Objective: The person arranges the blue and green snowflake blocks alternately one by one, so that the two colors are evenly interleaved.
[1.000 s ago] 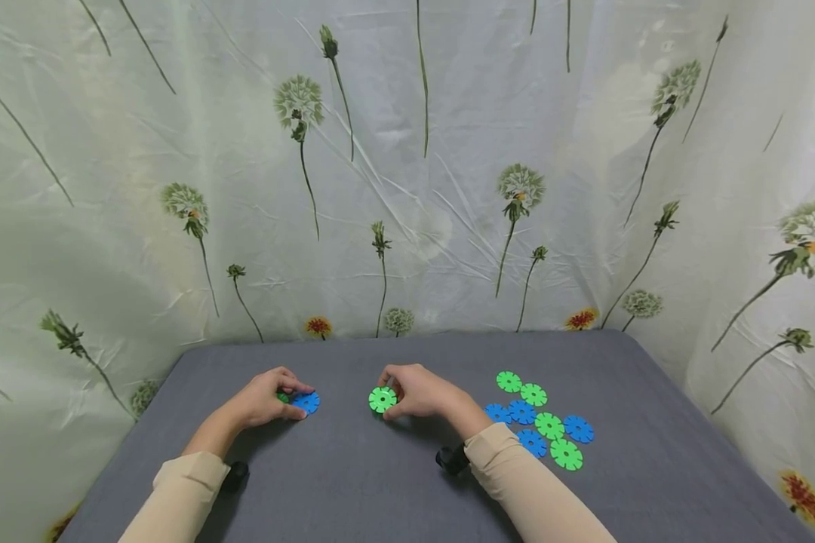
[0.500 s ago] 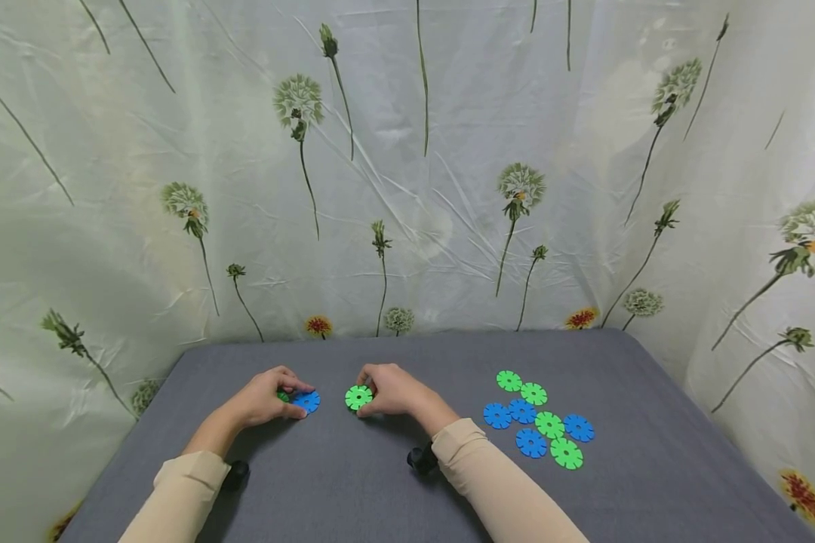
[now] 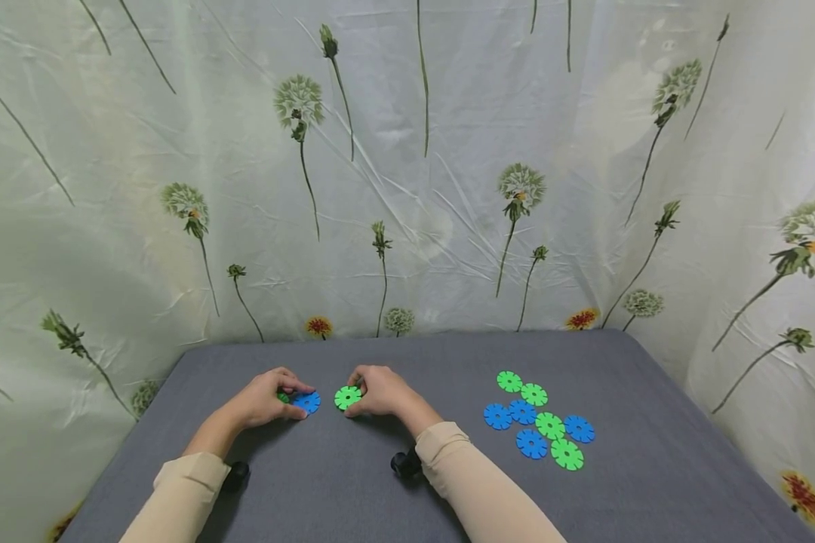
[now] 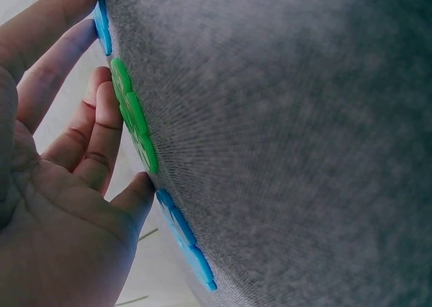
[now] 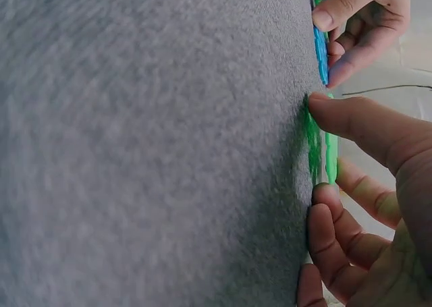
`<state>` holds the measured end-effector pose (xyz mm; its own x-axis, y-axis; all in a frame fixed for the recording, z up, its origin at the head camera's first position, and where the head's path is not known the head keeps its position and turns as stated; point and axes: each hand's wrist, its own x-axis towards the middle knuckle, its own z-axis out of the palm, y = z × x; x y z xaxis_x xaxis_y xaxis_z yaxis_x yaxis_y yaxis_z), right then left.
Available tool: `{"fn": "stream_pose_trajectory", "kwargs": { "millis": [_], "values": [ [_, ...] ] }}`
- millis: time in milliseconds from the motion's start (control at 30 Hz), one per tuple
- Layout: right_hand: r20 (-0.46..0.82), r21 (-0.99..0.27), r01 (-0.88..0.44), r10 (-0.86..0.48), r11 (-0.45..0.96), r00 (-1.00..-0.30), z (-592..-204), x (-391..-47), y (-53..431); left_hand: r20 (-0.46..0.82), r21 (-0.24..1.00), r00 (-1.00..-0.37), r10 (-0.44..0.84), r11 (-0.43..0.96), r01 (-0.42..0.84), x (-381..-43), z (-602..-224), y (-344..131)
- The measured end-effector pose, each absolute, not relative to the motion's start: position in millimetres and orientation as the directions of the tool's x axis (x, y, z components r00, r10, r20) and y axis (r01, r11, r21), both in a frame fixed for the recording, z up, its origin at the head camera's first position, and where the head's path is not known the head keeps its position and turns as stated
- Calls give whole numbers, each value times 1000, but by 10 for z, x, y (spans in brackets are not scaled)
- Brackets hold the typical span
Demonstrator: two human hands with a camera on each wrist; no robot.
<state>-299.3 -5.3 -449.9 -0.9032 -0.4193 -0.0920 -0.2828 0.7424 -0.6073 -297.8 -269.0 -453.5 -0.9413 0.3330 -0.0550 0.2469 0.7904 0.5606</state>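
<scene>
My left hand (image 3: 268, 397) holds a flat blue notched plastic disc (image 3: 308, 403) by its edges, between thumb and fingertips, low on the cloth. Part of a green disc (image 3: 283, 397) shows behind it under the palm. The left wrist view shows this green disc (image 4: 135, 115) lying in a row with a blue disc (image 4: 102, 25) at the fingers and another blue disc (image 4: 185, 239) below. Pinched in my right hand (image 3: 383, 392) is a green notched disc (image 3: 347, 397), a short gap right of the blue one. In the right wrist view it stands slightly off the cloth.
On the right of the grey cloth-covered table (image 3: 353, 498) lie several loose discs, among them a green disc (image 3: 567, 454) and a blue disc (image 3: 532, 443). A flower-printed curtain (image 3: 435, 226) hangs behind the table's far edge.
My right hand has moved left across the table with the green disc, close to the blue disc. The left hand has stayed in place.
</scene>
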Motion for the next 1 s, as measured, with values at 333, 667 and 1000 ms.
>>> {"fn": "stream_pose_trajectory", "kwargs": {
  "millis": [333, 667, 1000],
  "values": [
    [-98, -623, -239, -377, 745, -921, -4522, -2991, -93, -50, 561, -943, 329, 790, 246, -2989, -4552, -2697],
    [-78, -649, -252, -392, 718, -917, -4572, -3000, -82, -47, 555, -944, 325, 795, 246, -2979, -4542, -2692],
    [-85, -663, -257, -411, 703, -908, -4589, -3022, -69, -47, 559, -943, 328, 792, 247, -3001, -4557, -2701]
  ]
}}
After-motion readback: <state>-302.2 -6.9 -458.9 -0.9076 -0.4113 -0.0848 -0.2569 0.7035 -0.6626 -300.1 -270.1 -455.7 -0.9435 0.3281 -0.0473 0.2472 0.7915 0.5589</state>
